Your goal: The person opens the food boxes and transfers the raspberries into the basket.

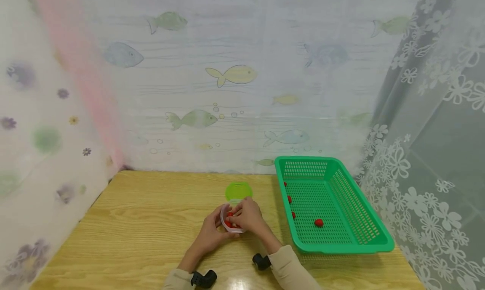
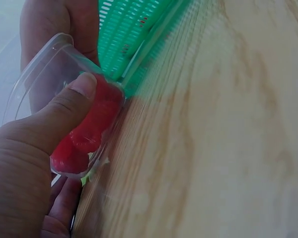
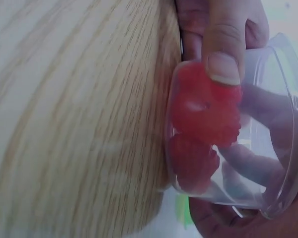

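Observation:
My left hand [image 1: 213, 231] grips a small clear plastic container [image 3: 258, 64] from its side, thumb pressed along the outer wall. Several bumpy red raspberries [image 3: 203, 111] lie together at the container's bottom, close over the wooden tabletop. From above, my right hand [image 1: 248, 216] reaches in over the rim. Through the clear wall, its fingers [image 3: 253, 166] show extended inside, tips right at the raspberries. Behind the container lies a lime-green lid [image 1: 238, 191], partly overlapped by the right hand in the head view.
A large green mesh basket [image 1: 335, 248] stands on the right of the wooden table [image 1: 151, 214]. One red berry [image 1: 319, 223] sits on its floor, and several more line its left wall. A fish-patterned curtain [image 1: 235, 142] hangs behind the table.

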